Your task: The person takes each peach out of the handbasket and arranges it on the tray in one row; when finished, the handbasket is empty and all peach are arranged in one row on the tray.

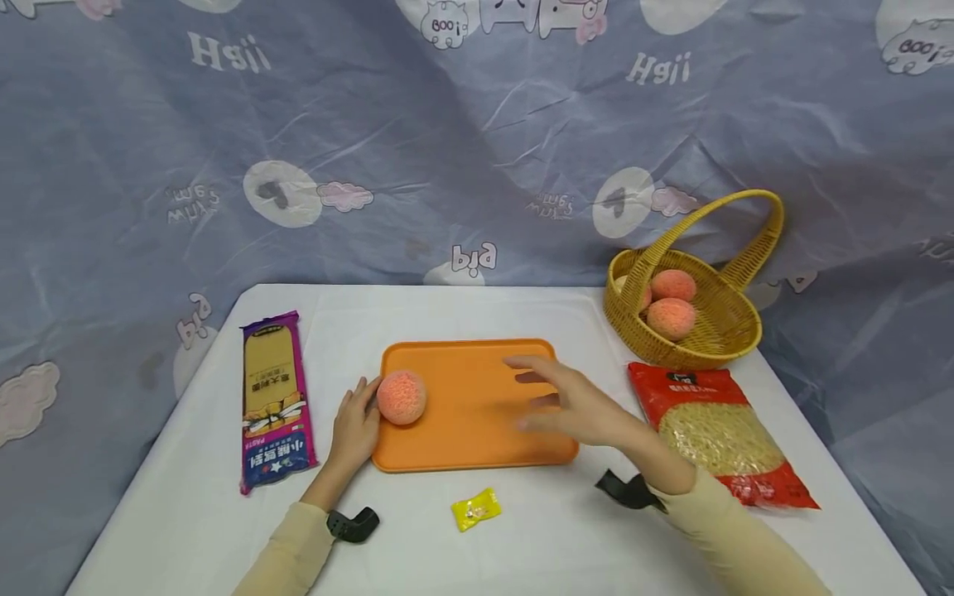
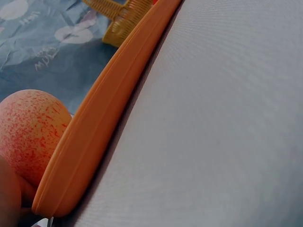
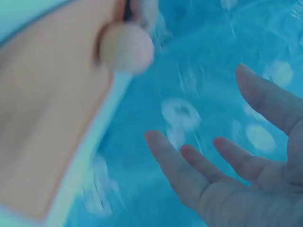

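An orange tray [image 1: 462, 397] lies mid-table with one peach [image 1: 402, 397], pinkish and speckled, at its left end. At the tray's left rim rests my left hand [image 1: 356, 426], its fingertips right beside the peach. In the left wrist view, part of that hand shows below the peach [image 2: 33, 132] at the tray's corner [image 2: 61, 194]. My right hand [image 1: 577, 406] is held over the tray's right end, fingers spread and nothing in them. The right wrist view shows the same hand [image 3: 236, 184] with thumb and fingers apart; the peach [image 3: 127, 48] is blurred there.
A yellow wicker basket [image 1: 715, 352] with several peaches stands at the back right. A red bag of pasta [image 1: 726, 434] lies in front of it. To the left lies a purple and blue pasta packet [image 1: 276, 401]. A small yellow wrapped packet [image 1: 475, 509] sits before the tray.
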Motion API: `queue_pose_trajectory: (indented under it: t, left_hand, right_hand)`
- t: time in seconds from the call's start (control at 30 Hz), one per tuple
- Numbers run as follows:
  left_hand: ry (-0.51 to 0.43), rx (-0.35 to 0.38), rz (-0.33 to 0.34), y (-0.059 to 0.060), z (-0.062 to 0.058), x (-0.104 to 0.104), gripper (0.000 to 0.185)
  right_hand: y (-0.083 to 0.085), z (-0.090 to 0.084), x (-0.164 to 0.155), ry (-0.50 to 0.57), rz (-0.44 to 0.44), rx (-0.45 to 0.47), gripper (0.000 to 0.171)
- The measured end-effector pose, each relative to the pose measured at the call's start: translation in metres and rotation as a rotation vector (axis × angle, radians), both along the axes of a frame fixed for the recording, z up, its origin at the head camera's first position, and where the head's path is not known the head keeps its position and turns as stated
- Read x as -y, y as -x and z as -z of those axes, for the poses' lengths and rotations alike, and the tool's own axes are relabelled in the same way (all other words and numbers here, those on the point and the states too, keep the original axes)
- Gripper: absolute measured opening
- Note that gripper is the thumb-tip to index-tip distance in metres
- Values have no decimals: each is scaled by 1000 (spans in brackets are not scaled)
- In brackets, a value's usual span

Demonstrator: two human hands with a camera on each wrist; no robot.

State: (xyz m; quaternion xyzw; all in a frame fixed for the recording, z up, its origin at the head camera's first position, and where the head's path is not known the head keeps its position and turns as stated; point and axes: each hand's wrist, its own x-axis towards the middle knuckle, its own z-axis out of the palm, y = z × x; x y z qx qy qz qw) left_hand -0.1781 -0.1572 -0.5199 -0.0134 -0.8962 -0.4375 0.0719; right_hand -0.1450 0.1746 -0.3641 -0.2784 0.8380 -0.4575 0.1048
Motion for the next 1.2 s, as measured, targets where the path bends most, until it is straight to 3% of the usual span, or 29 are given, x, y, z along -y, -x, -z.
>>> queue_pose_trajectory:
  t: [0.13,0.3,0.43,0.53,0.87,1.07,1.2]
  left_hand:
    - [-3,21,-6,-1,-4,5,50]
    - [-4,7,-6,-1,-5,10,51]
    - [7,-7,-1,-1,0,11,50]
    - [8,-9,1,-1,3,10,50]
    - [-5,-4,-7,-5,4,11,50]
    - [-12,24,-19,-8,9,12,50]
    - [-35,21,-27,-9,11,14,49]
  right_hand:
    - [4,-23,-51,16,174,-119,73]
    - [36,-31,-120,33,478,-226,68]
    - [65,-22,-166,-34,698,-163,71]
    - [85,-10,-187,-62,790,-72,76]
    - [130,32,-217,13,869,65,82]
    - [143,54,-223,-6,878,145,84]
    - [149,61,-226,-37,837,190,87]
